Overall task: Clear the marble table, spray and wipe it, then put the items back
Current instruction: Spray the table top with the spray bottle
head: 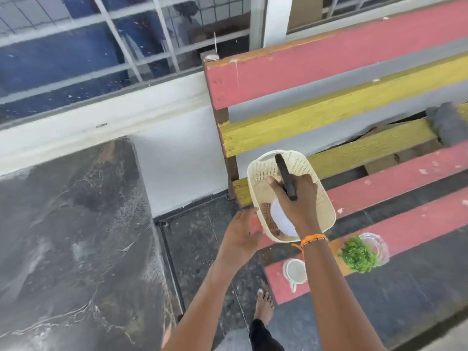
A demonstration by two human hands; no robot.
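The dark marble table (63, 236) fills the left of the view, bare and wet-looking. A cream perforated basket (326, 209) rests on the red and yellow slatted bench (379, 188); inside it lie a white item (281, 221) and a brown one. My right hand (298, 198) is over the basket, shut on a slim black object (286, 176). My left hand (243, 231) touches the basket's near left edge with fingers apart. A white mug (295, 271), a small green plant (358, 254) and a clear glass piece (377, 245) stand on the bench's front slat.
A white wall ledge (101, 122) and barred window run behind the table. Dark tiled floor (202, 249) lies between table and bench, with my bare foot (264, 305) on it. A grey cloth (448, 122) lies at the bench's right end.
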